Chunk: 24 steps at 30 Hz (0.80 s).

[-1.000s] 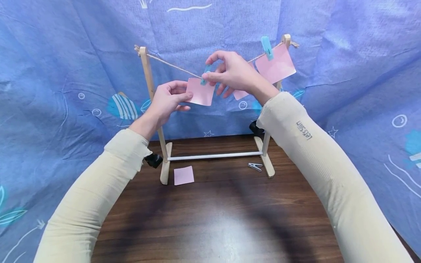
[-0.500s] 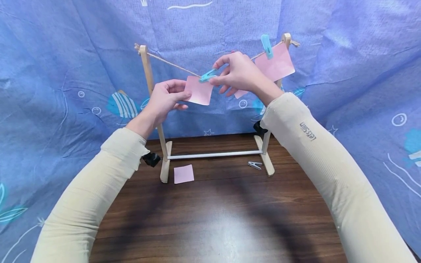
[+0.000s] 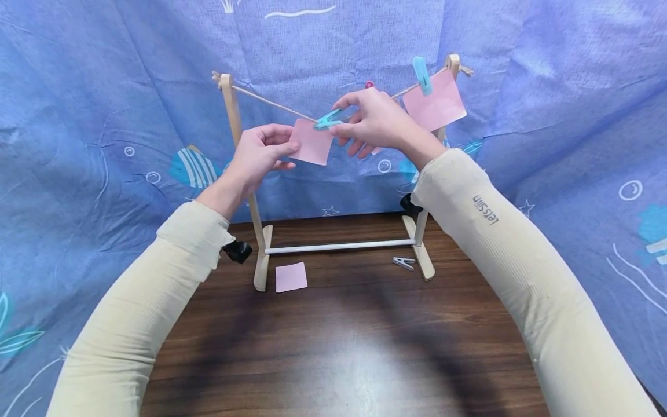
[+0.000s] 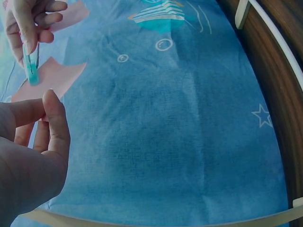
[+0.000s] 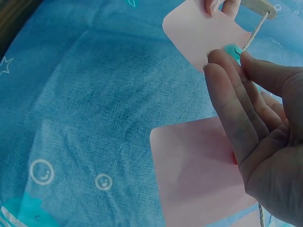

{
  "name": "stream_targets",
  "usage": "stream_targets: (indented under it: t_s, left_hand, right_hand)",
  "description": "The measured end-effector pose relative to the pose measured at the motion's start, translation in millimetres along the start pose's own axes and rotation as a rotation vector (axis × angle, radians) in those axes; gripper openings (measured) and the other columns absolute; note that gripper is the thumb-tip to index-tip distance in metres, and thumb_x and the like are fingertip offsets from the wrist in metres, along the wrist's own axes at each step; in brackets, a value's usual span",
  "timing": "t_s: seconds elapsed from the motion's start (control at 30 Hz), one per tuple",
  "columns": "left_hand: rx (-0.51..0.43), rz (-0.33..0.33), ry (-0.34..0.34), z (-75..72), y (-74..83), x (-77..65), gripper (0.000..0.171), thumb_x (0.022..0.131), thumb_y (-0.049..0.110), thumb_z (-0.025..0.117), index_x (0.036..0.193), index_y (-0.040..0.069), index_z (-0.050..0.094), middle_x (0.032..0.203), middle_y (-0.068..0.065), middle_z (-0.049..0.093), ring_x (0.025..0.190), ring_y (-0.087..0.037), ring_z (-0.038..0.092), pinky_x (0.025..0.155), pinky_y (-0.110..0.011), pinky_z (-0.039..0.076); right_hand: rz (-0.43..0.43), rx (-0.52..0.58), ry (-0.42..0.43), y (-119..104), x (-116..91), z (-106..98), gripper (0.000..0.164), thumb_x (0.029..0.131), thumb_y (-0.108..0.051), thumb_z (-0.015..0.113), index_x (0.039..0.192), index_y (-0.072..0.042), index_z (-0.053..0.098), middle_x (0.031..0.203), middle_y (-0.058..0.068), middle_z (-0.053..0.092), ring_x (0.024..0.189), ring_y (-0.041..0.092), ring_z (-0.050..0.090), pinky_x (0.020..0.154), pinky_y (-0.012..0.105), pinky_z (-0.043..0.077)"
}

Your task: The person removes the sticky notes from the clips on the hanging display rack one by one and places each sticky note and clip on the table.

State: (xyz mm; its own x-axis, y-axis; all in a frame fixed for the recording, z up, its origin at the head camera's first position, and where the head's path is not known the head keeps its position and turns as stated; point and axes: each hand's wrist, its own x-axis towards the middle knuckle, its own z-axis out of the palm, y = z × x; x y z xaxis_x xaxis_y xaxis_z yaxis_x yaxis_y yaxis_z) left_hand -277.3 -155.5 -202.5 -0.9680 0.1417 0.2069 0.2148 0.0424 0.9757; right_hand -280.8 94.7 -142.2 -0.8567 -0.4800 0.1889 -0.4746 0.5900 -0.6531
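Note:
My left hand pinches the left edge of a square pink paper between thumb and fingers, up at the sagging rope. My right hand pinches the handles of a light blue clothespin, whose tip sits at the paper's top edge where the rope runs. In the left wrist view the clothespin overlaps the paper. The right wrist view has the clothespin mostly hidden behind my right fingers. Another pink paper hangs below that hand, partly covered by it.
The rope spans a wooden stand. At its right end a blue clothespin holds a pink paper. A red clip end shows behind my right hand. On the table lie a pink paper and a grey clothespin.
The blue clothespin in my right hand has turned from upright to sideways, handles to the right. My right hand has moved slightly right; my left hand and the paper have shifted slightly left.

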Motion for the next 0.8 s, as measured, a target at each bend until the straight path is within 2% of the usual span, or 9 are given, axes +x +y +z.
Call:
stream_targets:
  t_s: [0.27,0.47,0.8]
  left_hand:
    - [-0.014,0.008,0.004,0.7,0.3,1.9,0.024,0.092,0.002,0.073,0.116,0.001,0.069,0.103,-0.010,0.069,0.088,-0.020,0.068,0.071,-0.025,0.061]
    - [-0.003,-0.001,0.012,1.3,3.5,1.8,0.023,0.093,0.002,0.072,0.116,0.001,0.070,0.103,-0.010,0.069,0.090,-0.021,0.068,0.073,-0.026,0.061]
    - [0.002,-0.028,0.012,0.9,1.4,1.5,0.026,0.093,0.004,0.073,0.118,0.002,0.069,0.107,-0.010,0.068,0.094,-0.022,0.068,0.078,-0.029,0.061]
  right_hand:
    - [0.003,0.017,-0.004,-3.1,-1.0,-1.5,0.053,0.097,-0.031,0.071,0.142,-0.009,0.055,0.100,0.017,0.075,0.076,0.026,0.076,0.063,0.038,0.063]
    - [0.019,0.007,-0.012,-3.9,-2.3,-2.9,0.056,0.096,-0.037,0.071,0.143,-0.010,0.055,0.097,0.012,0.076,0.076,0.024,0.076,0.065,0.039,0.063]
    - [0.016,0.015,-0.016,-2.0,-4.1,-2.3,0.055,0.097,-0.035,0.071,0.142,-0.009,0.054,0.100,0.014,0.075,0.079,0.026,0.076,0.064,0.038,0.063]
